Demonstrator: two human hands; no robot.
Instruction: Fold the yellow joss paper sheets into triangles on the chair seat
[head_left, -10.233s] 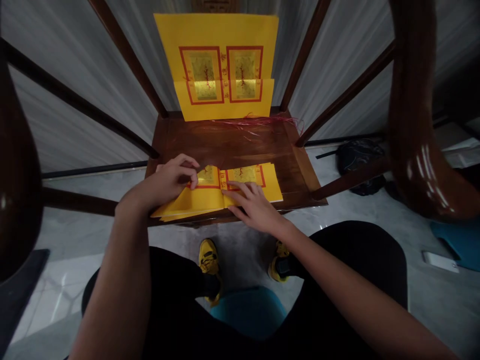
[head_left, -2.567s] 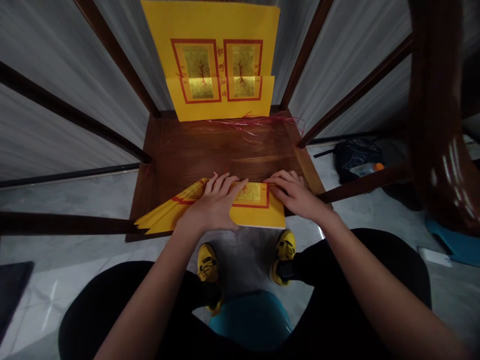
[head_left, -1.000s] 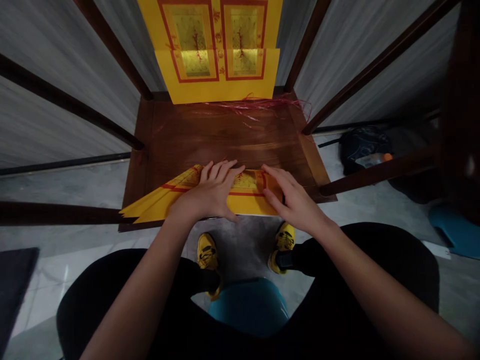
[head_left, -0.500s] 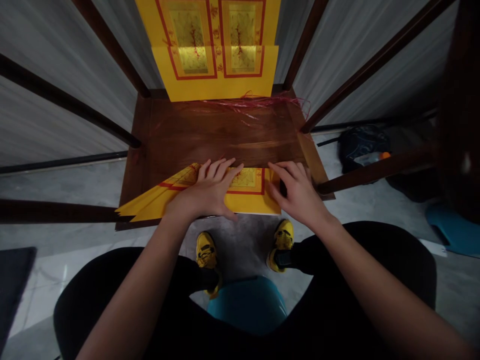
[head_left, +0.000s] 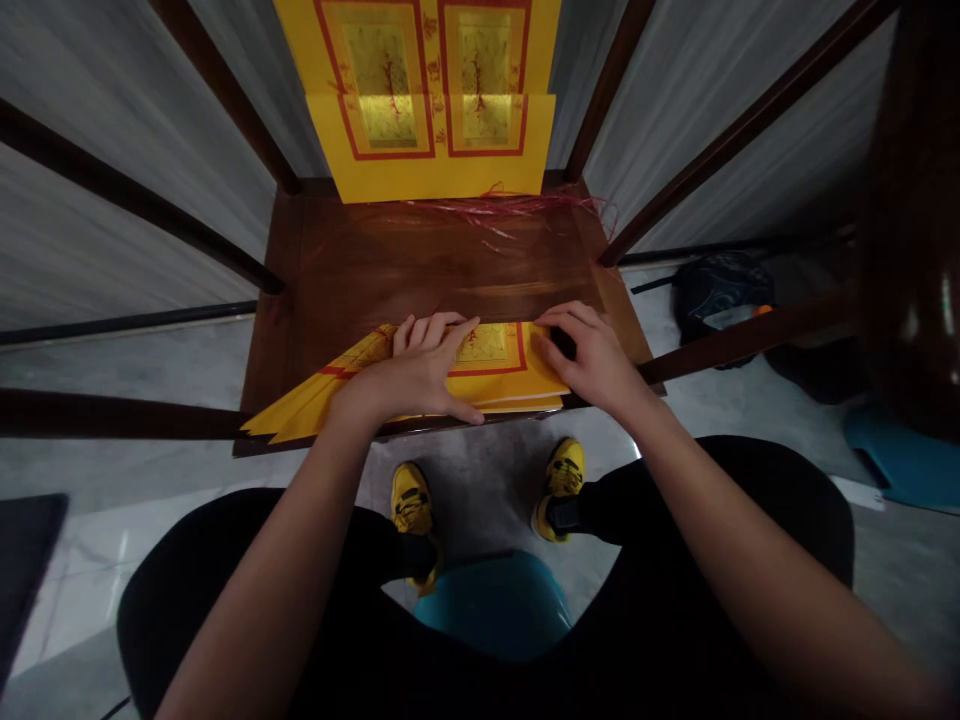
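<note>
We find the scene dim and cool-toned. Glare brightens the foil of the upright joss paper (head_left: 431, 110), while the lower joss paper (head_left: 487, 345) looks duller. Pale reflections streak the tiled floor (head_left: 176, 460) at left; a small highlight sits on the dark armrest (head_left: 911, 220). The black trousers (head_left: 637, 600) lose all detail, the shaded backpack (head_left: 716, 295) looks soft, and wide-angle distortion stretches things near our edges.

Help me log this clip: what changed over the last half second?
The right hand has raised the right end of the upper yellow sheets off the lower layer. The left hand still rests across the sheets; the upright yellow paper and red strings stayed put.
</note>
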